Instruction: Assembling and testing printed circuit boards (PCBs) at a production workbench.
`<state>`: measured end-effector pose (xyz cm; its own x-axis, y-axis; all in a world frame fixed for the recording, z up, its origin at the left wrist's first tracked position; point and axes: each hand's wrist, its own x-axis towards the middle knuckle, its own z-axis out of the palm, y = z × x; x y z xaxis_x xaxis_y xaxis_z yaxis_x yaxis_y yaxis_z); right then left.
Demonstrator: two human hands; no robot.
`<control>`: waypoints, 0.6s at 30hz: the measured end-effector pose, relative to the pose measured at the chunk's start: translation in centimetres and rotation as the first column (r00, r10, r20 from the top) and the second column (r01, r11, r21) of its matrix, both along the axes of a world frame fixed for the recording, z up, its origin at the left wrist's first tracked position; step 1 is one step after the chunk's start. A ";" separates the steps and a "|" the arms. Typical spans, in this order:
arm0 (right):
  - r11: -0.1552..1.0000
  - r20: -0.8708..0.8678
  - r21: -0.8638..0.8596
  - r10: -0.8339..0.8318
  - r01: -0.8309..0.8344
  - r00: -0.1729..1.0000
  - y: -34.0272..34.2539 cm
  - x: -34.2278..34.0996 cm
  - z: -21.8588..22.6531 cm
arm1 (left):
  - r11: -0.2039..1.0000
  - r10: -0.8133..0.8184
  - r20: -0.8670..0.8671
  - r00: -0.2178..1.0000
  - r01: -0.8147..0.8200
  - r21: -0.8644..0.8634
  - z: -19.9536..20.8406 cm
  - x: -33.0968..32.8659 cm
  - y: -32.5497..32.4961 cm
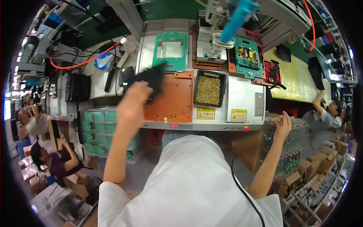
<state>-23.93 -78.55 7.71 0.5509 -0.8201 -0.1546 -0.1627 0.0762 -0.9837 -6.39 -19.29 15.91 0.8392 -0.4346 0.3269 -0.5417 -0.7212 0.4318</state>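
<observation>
Currently, flat, blurred black panel [158, 77] in left fingers [145, 90].

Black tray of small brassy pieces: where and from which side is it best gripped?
Probably by the right wall of the black tray, from above and the right: its rim shows around the brassy pieces, and silver worktop lies beside it, while the left wall is close to the orange plate.
</observation>
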 end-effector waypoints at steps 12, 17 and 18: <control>0.992 -0.023 -0.118 0.044 -0.046 0.999 5.0 -0.5 -2.9 | 0.973 -0.066 -0.430 0.900 0.153 0.171 -6.1 1.8 6.1; 0.985 -0.095 -0.171 0.009 -0.025 0.995 6.3 -0.9 -3.0 | 0.988 -0.039 -0.351 0.936 0.089 0.128 -6.8 1.6 7.7; 0.990 -0.107 -0.129 -0.066 0.052 0.992 5.9 -2.0 -3.6 | 0.979 -0.060 -0.325 0.944 0.119 0.164 -6.9 2.5 5.9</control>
<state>-25.98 -72.67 4.10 0.4862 -0.8675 -0.1054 -0.2704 -0.0346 -0.9621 -3.86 -13.35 9.04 0.8412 -0.5393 -0.0397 -0.4636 -0.7570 0.4604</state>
